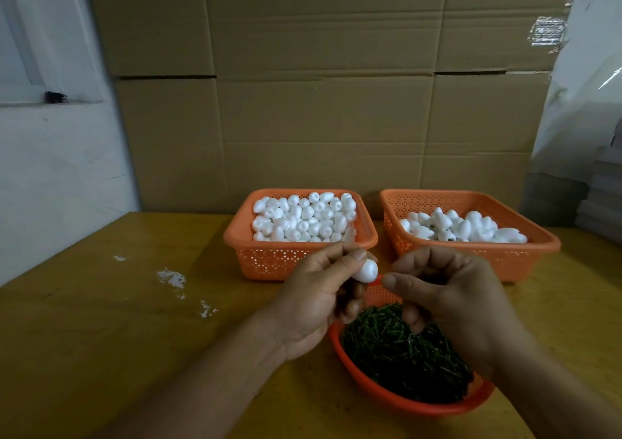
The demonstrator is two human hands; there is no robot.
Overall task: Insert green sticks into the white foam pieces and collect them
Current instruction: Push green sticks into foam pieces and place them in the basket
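Observation:
My left hand [314, 297] pinches a white foam piece [366, 271] between thumb and fingers, just above the near basket. My right hand [447, 299] hovers beside it with fingers curled; whether it holds a green stick is hidden. Below both hands a round orange basket [387, 393] is full of green sticks [397, 354]. Behind, a square orange basket [269, 257] holds several plain white foam pieces [304, 218]. To its right a second orange basket [525, 253] holds foam pieces [466, 228], some showing green stick ends.
The baskets stand on a yellow-brown wooden table [134, 320]. White foam crumbs [173, 278] lie on its left half. Large cardboard boxes [319, 102] form a wall behind the baskets. Clear plastic sheeting [585, 85] hangs at the right.

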